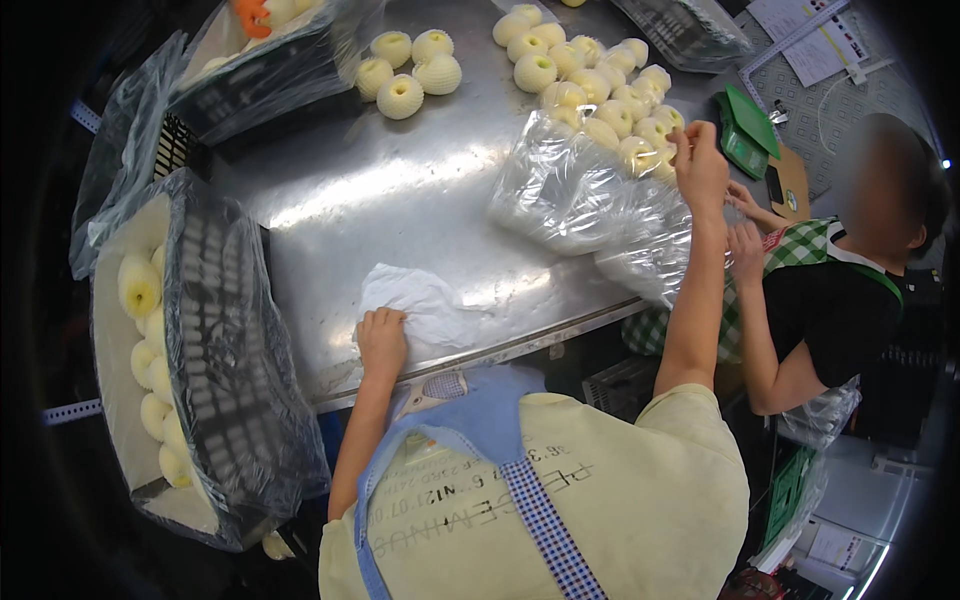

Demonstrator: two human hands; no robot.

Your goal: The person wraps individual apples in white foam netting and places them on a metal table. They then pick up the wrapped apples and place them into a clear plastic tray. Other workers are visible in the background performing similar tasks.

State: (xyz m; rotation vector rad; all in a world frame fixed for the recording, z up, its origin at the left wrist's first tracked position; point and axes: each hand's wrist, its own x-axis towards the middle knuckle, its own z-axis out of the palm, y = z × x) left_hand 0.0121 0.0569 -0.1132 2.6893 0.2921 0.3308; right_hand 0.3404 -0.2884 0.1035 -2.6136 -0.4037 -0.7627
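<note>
My left hand point(382, 341) rests at the near edge of the metal table point(337, 232), its fingers on a crumpled white cloth or paper point(420, 304). My right hand point(701, 165) is raised at the right, its fingertips pinched together beside fruits in foam nets point(615, 116); whether it grips the clear film is not plain. Clear plastic bags point(562, 187) lie in front of and partly over those fruits. Another group of net-wrapped fruits point(400, 96) sits apart at the far middle of the table.
A plastic-lined crate of wrapped fruits point(139, 289) stands at the left, another crate point(262, 97) behind it. A co-worker in a green checked apron point(799, 247) stands close at the right, hands near the bags. A green scale point(746, 135) and a dark crate point(682, 34) are at the far right.
</note>
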